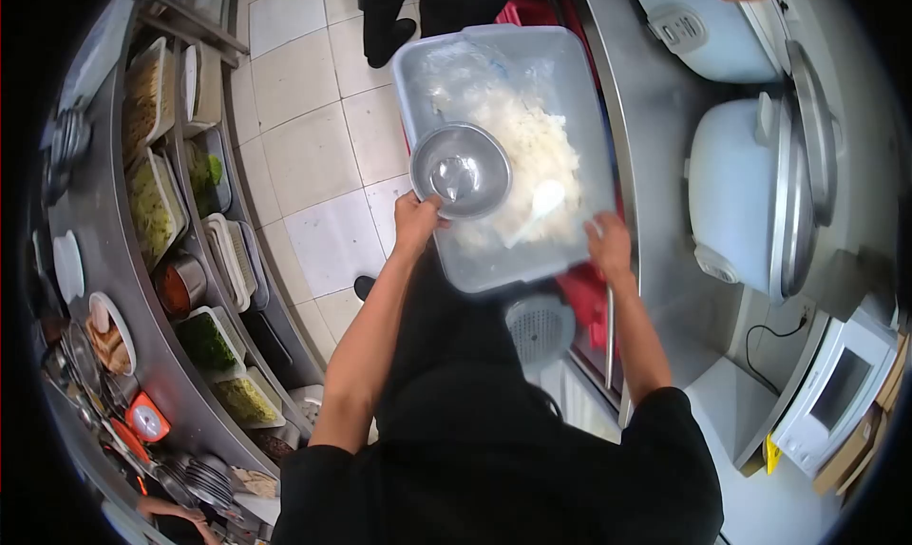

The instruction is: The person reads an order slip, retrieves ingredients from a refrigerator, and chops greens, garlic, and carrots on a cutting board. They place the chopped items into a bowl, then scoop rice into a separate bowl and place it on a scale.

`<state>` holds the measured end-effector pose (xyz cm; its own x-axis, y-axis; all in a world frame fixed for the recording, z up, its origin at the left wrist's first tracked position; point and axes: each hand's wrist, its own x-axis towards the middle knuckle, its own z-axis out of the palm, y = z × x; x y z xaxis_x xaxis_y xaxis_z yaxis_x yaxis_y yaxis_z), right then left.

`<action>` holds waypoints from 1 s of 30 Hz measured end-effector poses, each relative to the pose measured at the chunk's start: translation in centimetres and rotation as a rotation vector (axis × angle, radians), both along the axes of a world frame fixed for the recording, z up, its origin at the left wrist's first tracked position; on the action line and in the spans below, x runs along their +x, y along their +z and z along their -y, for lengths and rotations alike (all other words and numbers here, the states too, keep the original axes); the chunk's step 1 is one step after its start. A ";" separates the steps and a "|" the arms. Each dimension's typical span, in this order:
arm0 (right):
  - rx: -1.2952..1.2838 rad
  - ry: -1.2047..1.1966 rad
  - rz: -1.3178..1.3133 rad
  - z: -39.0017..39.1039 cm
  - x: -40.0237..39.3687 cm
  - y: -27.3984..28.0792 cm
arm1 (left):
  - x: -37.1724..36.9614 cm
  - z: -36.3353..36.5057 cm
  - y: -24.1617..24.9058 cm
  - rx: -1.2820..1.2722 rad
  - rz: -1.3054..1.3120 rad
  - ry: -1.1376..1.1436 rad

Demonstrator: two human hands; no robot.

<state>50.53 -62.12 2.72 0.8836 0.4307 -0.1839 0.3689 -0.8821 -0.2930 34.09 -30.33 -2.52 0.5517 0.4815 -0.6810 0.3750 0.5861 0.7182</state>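
Observation:
My left hand (416, 224) is closed on the rim of a round metal bowl (461, 170), thumb on the edge. The bowl is over the left side of a large translucent plastic tub (465, 276), and its inside shows only shiny metal. White cooked rice (532, 136) is heaped in the tub's middle and right. A white rice paddle (546, 200) lies on the rice, its handle towards me. At the tub's near right rim my right hand (608, 244) has its fingers curled over the edge.
Rice cookers (731, 193) stand on the steel counter (655, 165) at right, with a white microwave (836, 393) nearer. Food containers (157, 203) and an orange scale (147, 417) line the left shelves. A person's dark shoe (389, 43) is on the tiled floor ahead.

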 end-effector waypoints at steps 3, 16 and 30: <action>0.129 0.098 0.086 0.4 -0.6 -1.1 | 1.8 1.2 -2.4 0.060 -0.076 -0.157; 0.202 0.255 -0.637 -10.2 -7.9 -7.6 | 5.0 -1.6 -0.2 -0.120 -0.034 0.102; 1.141 -1.670 -1.378 -11.8 -16.2 -17.7 | 6.6 0.0 -5.4 -0.369 -0.023 0.023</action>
<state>34.36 -50.28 -14.95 0.0858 0.1148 -0.9897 -0.8773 0.4796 -0.0205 40.73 -30.31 -7.87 0.5262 0.2134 -0.8232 0.3722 0.8125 0.4486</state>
